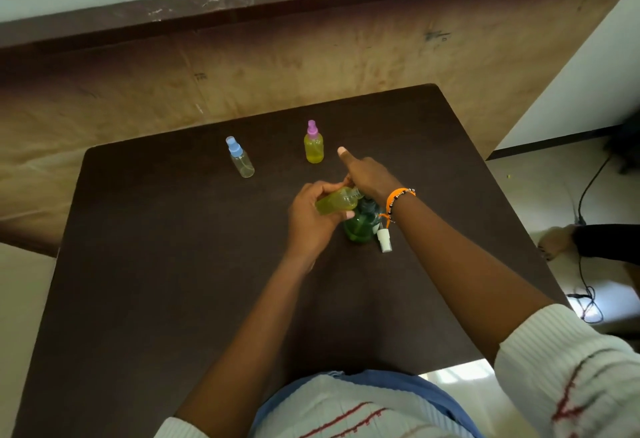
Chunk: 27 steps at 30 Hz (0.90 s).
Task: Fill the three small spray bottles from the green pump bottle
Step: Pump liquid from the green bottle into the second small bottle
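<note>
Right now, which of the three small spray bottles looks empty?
The small clear spray bottle with the blue cap, standing far left; the other two hold yellow-green liquid.

The dark brown square tabletop (pixel 138 282) lies bare across its whole left side and near half, open to reach. Two obstacles stand upright toward the far edge, well apart from each other with passable room between: a clear small spray bottle with a blue cap (pixel 240 157) and a yellow-filled small spray bottle with a pink cap (pixel 313 142). The middle is crowded by both hands (pixel 341 202), the translucent green pump bottle (pixel 360 226) and a loose white spray cap (pixel 384 240) lying just right of it
</note>
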{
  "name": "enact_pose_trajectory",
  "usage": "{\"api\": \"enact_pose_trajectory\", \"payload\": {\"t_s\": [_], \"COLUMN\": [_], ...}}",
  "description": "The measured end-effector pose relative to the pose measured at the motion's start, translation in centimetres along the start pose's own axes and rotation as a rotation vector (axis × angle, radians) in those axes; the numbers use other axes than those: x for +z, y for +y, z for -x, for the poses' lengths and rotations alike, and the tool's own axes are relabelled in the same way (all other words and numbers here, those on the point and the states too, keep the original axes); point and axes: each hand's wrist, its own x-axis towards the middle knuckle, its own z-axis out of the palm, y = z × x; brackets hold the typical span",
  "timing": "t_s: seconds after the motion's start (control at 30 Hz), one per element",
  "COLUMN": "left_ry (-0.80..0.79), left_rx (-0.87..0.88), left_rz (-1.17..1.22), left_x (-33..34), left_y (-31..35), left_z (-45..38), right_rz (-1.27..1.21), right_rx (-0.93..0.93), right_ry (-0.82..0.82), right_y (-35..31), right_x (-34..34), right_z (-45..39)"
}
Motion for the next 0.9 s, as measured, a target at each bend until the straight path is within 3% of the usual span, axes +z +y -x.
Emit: {"api": "enact_pose_trajectory", "payload": {"t_s": [0.1, 0.27, 0.43, 0.67, 0.9], "left_ry": [-0.002, -0.019, -0.010, 0.004, -0.007], "left_rx": [0.001, -0.020, -0.031, -0.003, -0.011], "left_rz": [0.019, 0.019, -0.002, -0.022, -0.017], "left_x": [-0.2, 0.0, -0.1, -0.2, 0.0], "left_y": [-0.1, -0.3, -0.2, 0.0, -0.3], "left_z": [0.1, 0.1, 0.1, 0.3, 0.0], "right_rz": [0.012, -0.094, -0.059, -0.010, -0.108], "right_rx": [-0.022, 0.006, 0.000, -0.022, -0.005], "right_ry": [-0.064, 0.128, 0.152, -0.070, 0.128], "right_y": [-0.3, 0.5, 0.6, -0.9, 0.5], "right_x": [-0.3, 0.4, 0.9, -0.5, 0.2], "right_z": [0.4, 0.0, -0.2, 0.9, 0.7]}}
